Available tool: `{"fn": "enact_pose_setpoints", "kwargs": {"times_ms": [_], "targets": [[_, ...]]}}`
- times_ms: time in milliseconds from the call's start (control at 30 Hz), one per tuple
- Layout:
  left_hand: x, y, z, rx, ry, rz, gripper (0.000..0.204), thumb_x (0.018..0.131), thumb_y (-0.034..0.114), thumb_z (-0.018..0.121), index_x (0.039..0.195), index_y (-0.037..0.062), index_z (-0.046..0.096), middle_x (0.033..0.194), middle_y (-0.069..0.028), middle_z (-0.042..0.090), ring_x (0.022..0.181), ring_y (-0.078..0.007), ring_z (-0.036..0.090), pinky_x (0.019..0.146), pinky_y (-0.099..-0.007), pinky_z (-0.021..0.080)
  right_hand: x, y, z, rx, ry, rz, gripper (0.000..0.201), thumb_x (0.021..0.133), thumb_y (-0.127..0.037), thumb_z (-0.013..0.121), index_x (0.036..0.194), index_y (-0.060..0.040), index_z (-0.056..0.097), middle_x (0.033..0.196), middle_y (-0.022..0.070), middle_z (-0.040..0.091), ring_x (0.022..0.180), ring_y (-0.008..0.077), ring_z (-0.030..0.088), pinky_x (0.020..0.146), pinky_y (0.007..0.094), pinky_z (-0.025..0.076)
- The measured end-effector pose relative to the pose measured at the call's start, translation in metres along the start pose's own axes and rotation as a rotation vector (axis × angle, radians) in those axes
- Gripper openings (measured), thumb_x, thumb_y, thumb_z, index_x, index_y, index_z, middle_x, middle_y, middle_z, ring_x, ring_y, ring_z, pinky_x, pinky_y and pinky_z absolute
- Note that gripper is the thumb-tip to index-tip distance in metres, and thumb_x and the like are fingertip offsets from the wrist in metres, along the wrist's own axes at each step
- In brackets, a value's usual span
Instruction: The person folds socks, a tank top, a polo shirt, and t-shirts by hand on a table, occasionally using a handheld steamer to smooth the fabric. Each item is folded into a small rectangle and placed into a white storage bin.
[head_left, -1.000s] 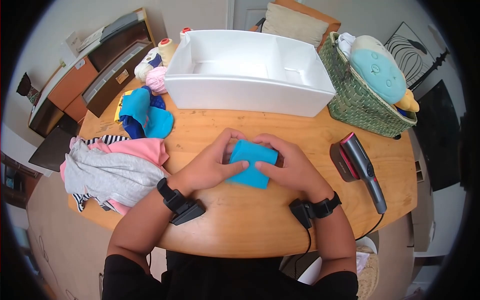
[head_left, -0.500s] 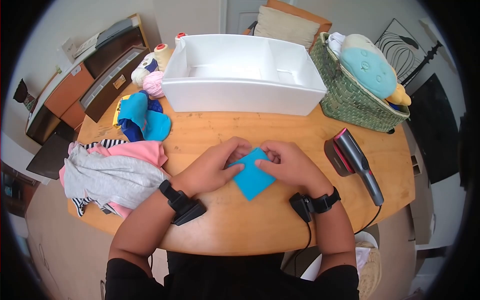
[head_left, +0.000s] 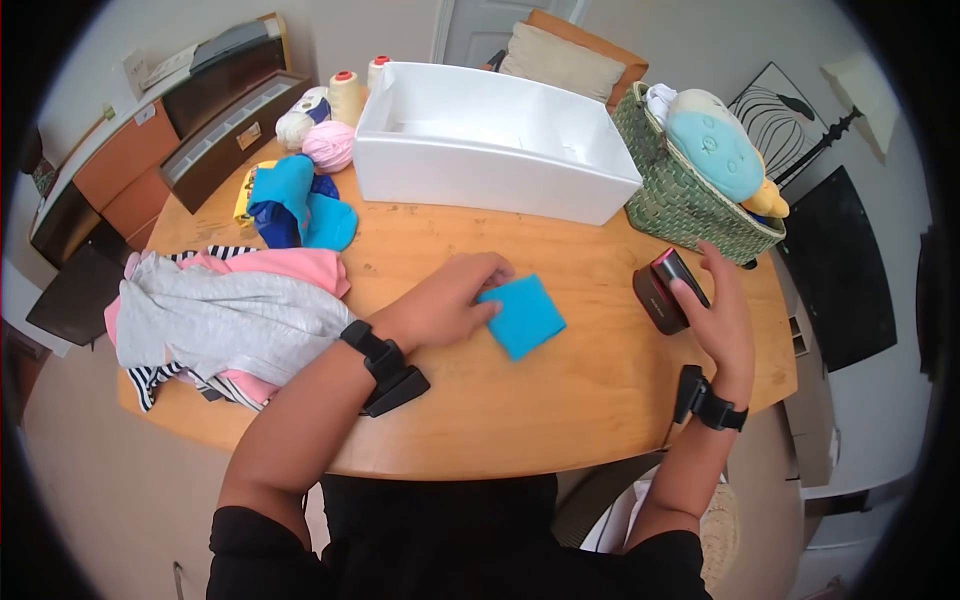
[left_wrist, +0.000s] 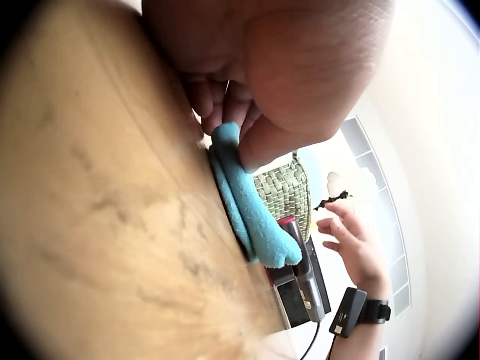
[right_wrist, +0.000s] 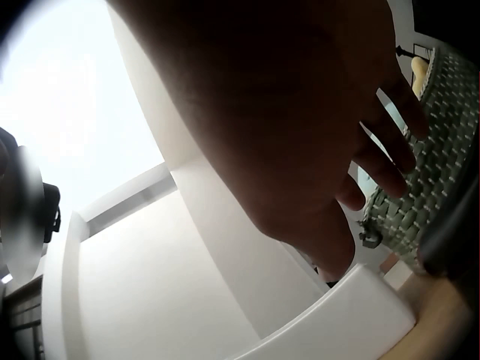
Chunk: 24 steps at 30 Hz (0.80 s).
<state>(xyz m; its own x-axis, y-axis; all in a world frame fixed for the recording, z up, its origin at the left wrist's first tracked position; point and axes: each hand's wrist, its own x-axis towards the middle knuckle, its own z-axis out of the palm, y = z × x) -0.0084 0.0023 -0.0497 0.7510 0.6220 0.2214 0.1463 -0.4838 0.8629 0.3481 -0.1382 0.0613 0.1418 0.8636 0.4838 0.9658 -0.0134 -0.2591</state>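
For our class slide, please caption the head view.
Left hand pinches a folded blue cloth; right hand hovers above a grey handheld appliance.

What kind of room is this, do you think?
Probably a room in someone's home, perhaps a living room: there's a cushion on a chair, a framed picture, and a plush toy in a basket.

No legible txt, steamer lettering too sm.
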Motion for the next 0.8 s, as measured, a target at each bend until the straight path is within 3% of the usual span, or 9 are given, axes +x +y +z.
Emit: {"fn": "enact_pose_setpoints", "kwargs": {"times_ms": [33,100,133,300,500,567,600,667,800], "targets": [[0.001,-0.003,0.000,-0.012,0.009,0.002,0.042,0.095,0.004,0.071,0.135,-0.0010,0.057,0.129,-0.0187,0.064,0.121,-0.0306,0.065,0.107,-0.0409,0.053,-0.007,0.015,-0.005,-0.011,-0.007,-0.008,0.064,0.089,-0.029,0.082,0.143,-0.0008,0.059,0.125,0.0205,0.067,0.110,0.0353,0.067,0.097,0.0446,0.053],[0.003,-0.007,0.000,0.002,0.004,0.022,0.036,0.096,0.000,0.067,0.132,-0.0014,0.059,0.124,-0.0177,0.067,0.118,-0.0299,0.066,0.105,-0.0406,0.054,-0.021,0.045,-0.001,-0.082,-0.195,0.104,0.070,0.089,-0.029,0.081,0.148,-0.0013,0.055,0.128,0.0211,0.065,0.114,0.0381,0.066,0.100,0.0453,0.051],[0.003,-0.007,0.000,-0.008,0.014,0.025,0.036,0.096,0.000,0.067,0.132,-0.0014,0.059,0.124,-0.0177,0.067,0.118,-0.0299,0.066,0.105,-0.0406,0.054,-0.022,0.050,0.003,0.017,-0.307,0.186,0.073,0.088,-0.029,0.082,0.149,-0.0018,0.054,0.127,0.0214,0.067,0.113,0.0385,0.067,0.099,0.0455,0.052],[0.003,-0.013,0.003,-0.066,0.048,0.045,0.030,0.098,-0.003,0.062,0.128,-0.0014,0.061,0.121,-0.0167,0.068,0.116,-0.0292,0.067,0.103,-0.0406,0.055,-0.031,0.038,0.014,-0.038,-0.172,0.116,0.072,0.087,-0.026,0.082,0.149,-0.0015,0.056,0.126,0.0227,0.069,0.116,0.0385,0.069,0.098,0.0452,0.053],[0.001,-0.010,0.003,-0.156,0.104,-0.041,0.029,0.097,-0.006,0.063,0.125,-0.0009,0.061,0.116,-0.0142,0.068,0.107,-0.0240,0.068,0.096,-0.0362,0.056,-0.014,-0.053,0.020,0.237,-0.101,-0.146,0.070,0.083,-0.018,0.085,0.146,-0.0005,0.059,0.129,0.0229,0.069,0.119,0.0416,0.067,0.102,0.0441,0.052],[0.002,-0.014,0.001,-0.117,0.147,-0.049,0.028,0.096,-0.006,0.064,0.123,-0.0011,0.061,0.114,-0.0134,0.068,0.104,-0.0229,0.067,0.094,-0.0355,0.057,-0.006,-0.088,0.022,0.238,-0.162,-0.328,0.071,0.082,-0.018,0.086,0.146,-0.0021,0.060,0.129,0.0225,0.069,0.118,0.0417,0.068,0.101,0.0437,0.053],[0.001,-0.016,0.000,-0.076,0.205,-0.057,0.027,0.096,-0.006,0.064,0.122,-0.0013,0.061,0.112,-0.0127,0.068,0.100,-0.0219,0.067,0.091,-0.0348,0.057,-0.009,-0.099,0.030,0.239,-0.164,-0.332,0.071,0.082,-0.018,0.086,0.146,-0.0021,0.060,0.129,0.0225,0.069,0.118,0.0417,0.068,0.101,0.0437,0.053],[0.003,-0.021,-0.001,-0.067,0.260,-0.053,0.026,0.096,-0.006,0.064,0.121,-0.0015,0.061,0.111,-0.0121,0.067,0.098,-0.0212,0.067,0.089,-0.0346,0.057,-0.011,-0.115,0.042,0.186,-0.416,-0.265,0.070,0.081,-0.018,0.086,0.146,-0.0066,0.061,0.129,0.0191,0.070,0.115,0.0402,0.069,0.098,0.0426,0.055],[0.007,-0.029,0.002,-0.106,0.325,-0.020,0.023,0.097,-0.006,0.060,0.120,-0.0021,0.061,0.109,-0.0104,0.066,0.096,-0.0194,0.066,0.087,-0.0332,0.057,-0.008,-0.120,0.044,0.253,-0.328,-0.274,0.069,0.080,-0.021,0.086,0.145,-0.0112,0.063,0.125,0.0147,0.071,0.108,0.0383,0.070,0.093,0.0425,0.056]]}}
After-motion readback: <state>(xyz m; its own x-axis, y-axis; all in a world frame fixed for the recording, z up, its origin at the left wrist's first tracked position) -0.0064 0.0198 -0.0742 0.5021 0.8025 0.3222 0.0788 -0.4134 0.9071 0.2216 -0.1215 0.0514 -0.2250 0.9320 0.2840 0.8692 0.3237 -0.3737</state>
